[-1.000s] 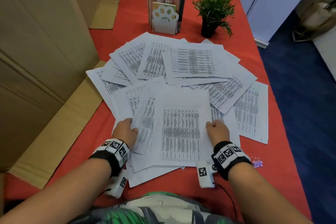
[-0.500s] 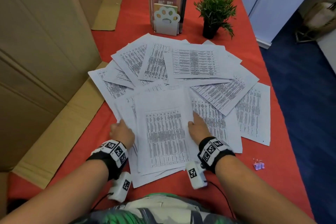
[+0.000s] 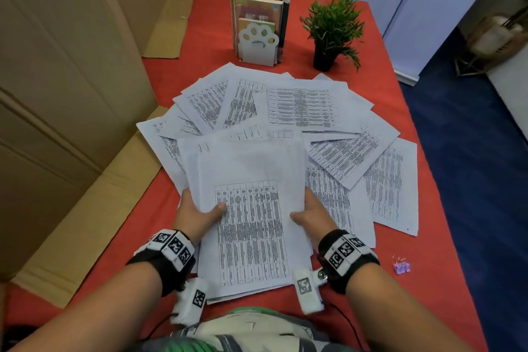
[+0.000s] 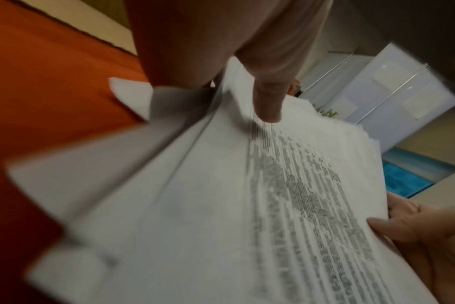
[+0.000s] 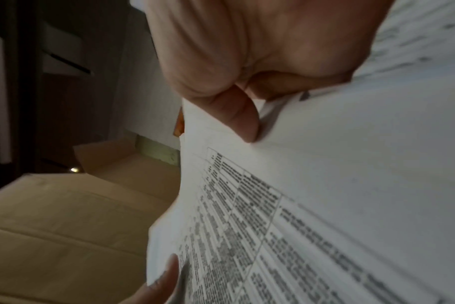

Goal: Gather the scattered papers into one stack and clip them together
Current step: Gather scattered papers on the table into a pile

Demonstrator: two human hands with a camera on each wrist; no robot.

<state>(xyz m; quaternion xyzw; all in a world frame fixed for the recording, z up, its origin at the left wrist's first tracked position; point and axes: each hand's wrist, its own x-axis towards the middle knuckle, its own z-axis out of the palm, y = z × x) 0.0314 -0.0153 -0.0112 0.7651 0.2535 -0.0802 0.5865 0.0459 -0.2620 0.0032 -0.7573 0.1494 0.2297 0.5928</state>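
Observation:
A stack of printed papers [image 3: 251, 208] is lifted off the red table near its front edge, its far end tipped up. My left hand [image 3: 197, 213] grips its left edge with the thumb on top and the fingers under the sheets; the left wrist view shows that thumb pressing the stack of papers [image 4: 247, 205]. My right hand [image 3: 310, 214] grips the right edge the same way, and its thumb shows on the papers [image 5: 325, 205] in the right wrist view. Several loose printed sheets [image 3: 303, 106] lie fanned out behind and to the right. A small purple binder clip [image 3: 401, 266] lies at the right.
A bookend with books [image 3: 258, 34] and a small potted plant [image 3: 333, 28] stand at the back of the red table [image 3: 400, 308]. Large cardboard boxes [image 3: 63, 94] fill the left side. The table's right edge drops to blue floor [image 3: 480, 180].
Both hands slid the near sheets together, closed on their side edges and lifted them as one stack. The head view moved slightly.

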